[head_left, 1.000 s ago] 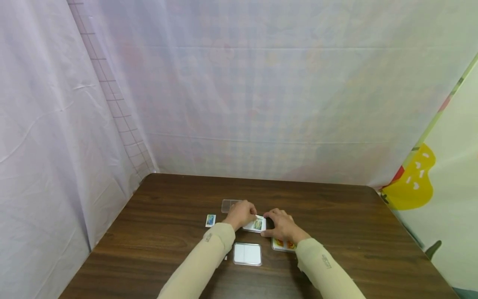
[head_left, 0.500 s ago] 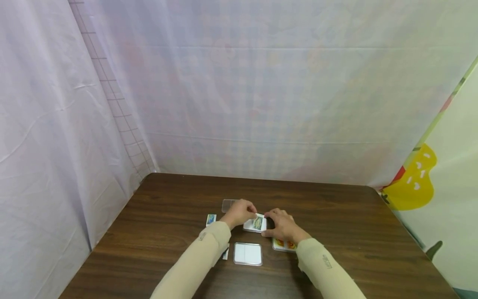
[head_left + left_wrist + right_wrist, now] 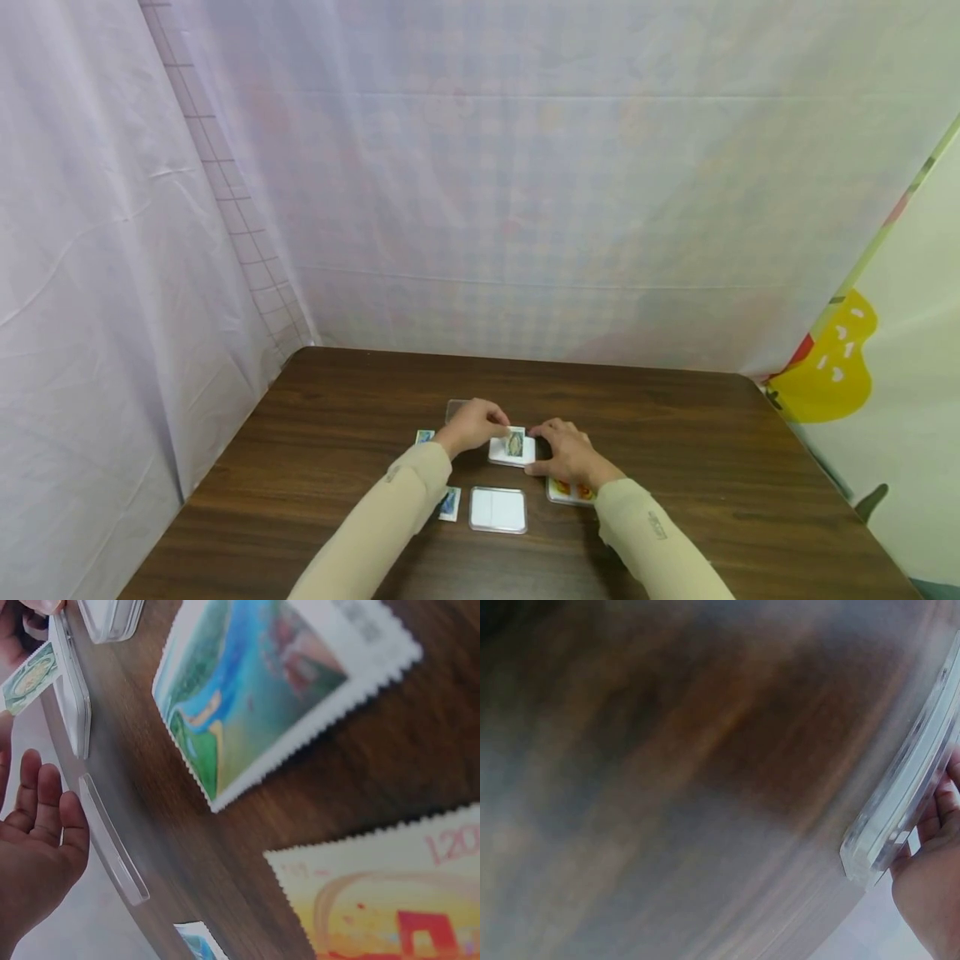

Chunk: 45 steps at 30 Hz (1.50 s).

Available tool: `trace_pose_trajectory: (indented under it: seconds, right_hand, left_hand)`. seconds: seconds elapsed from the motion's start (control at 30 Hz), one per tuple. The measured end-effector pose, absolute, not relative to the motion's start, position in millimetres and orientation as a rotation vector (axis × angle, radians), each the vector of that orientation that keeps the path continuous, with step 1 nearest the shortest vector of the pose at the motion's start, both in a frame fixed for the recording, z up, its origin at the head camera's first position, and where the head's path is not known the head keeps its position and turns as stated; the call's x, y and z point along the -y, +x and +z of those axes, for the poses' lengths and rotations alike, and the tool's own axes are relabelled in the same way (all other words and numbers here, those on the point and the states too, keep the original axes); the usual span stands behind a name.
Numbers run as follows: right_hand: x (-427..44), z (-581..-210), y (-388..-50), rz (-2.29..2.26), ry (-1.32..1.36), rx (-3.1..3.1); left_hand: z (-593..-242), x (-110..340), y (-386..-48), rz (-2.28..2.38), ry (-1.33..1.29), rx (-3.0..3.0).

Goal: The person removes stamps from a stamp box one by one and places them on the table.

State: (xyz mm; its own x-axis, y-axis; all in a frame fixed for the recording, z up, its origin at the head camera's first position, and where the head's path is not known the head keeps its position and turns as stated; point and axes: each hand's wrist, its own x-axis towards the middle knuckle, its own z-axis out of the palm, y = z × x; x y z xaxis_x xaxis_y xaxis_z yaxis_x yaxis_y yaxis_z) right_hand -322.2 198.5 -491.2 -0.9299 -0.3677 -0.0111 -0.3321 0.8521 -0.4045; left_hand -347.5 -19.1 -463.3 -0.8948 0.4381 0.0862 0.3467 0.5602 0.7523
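Observation:
My left hand [image 3: 474,425] pinches a green-pictured stamp [image 3: 515,442] between thumb and finger, over the left part of a white-lined clear case [image 3: 528,452]. In the left wrist view the stamp [image 3: 31,678] is tilted above the case [image 3: 73,697], and the other fingers of that hand [image 3: 41,844] are loosely bent. At the case's right side, my right hand [image 3: 572,455] grips its edge with thumb and fingers. The right wrist view shows a clear case edge [image 3: 900,795] beside the right hand [image 3: 934,862].
Nearer me lie a second white-lined case [image 3: 498,510] and a blue stamp [image 3: 450,504]. A case with red and yellow stamps [image 3: 572,492] is below the right hand. A clear lid [image 3: 454,407] and another stamp [image 3: 424,436] lie left, partly covered by the left arm and hand.
My left hand has drawn slightly left with the green stamp, which now stands more apart from the case's right side. The blue stamp near me has come into view. My right hand has stayed put.

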Motion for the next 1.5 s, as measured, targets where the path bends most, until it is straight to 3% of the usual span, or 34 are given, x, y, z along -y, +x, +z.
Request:
trace_pose_trajectory:
  seconds: [0.6, 1.5]
  right_hand:
    - [-198.5, -489.8, -321.7, -0.618, -0.527, -2.931]
    - [-199.1, -490.5, -321.2, -0.634, -0.545, -2.927]
  left_hand:
    - [-457.3, 43.2, -348.5, 1.32, 0.627, -2.604]
    - [-454.9, 118.1, -348.4, 1.273, 0.489, -2.531]
